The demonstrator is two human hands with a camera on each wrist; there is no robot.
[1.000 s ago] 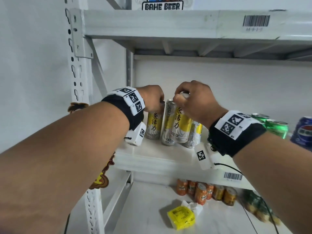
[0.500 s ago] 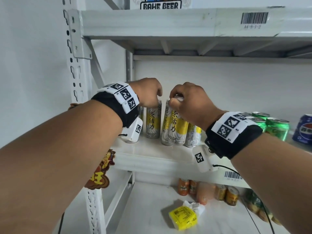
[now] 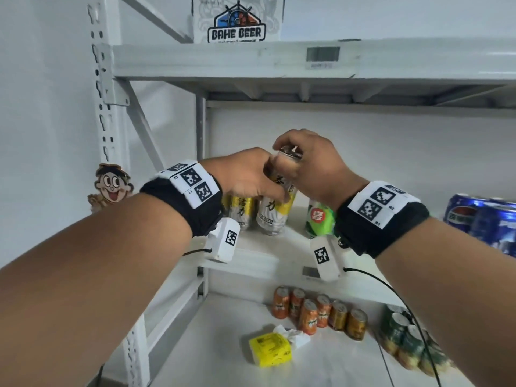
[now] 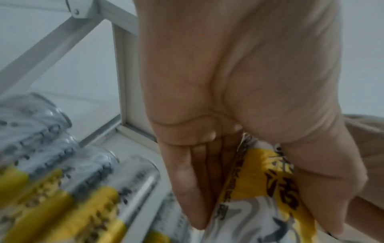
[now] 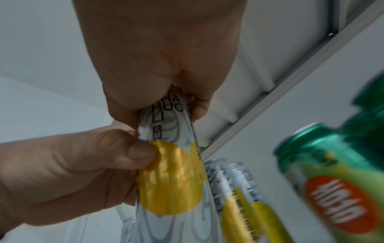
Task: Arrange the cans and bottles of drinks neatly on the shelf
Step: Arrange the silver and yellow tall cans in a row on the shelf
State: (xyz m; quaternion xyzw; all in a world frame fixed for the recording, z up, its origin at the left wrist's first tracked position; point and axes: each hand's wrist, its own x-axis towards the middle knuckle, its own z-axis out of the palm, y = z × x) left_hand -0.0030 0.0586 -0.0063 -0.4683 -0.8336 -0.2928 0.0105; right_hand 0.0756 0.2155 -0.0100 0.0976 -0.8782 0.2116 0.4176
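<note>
With the right hand (image 3: pixel 312 169) pinching its rim and the left hand (image 3: pixel 248 177) gripping its body, the yellow-and-white tea can (image 3: pixel 275 208), seemingly tilted, wants setting upright beside its row-mates (image 3: pixel 240 212).

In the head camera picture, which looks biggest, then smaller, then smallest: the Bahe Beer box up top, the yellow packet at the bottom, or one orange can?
1. Bahe Beer box, biggest, though its top is cut off.
2. Yellow packet.
3. Orange can, smallest.
How near each sits to the camera may skew this.
</note>
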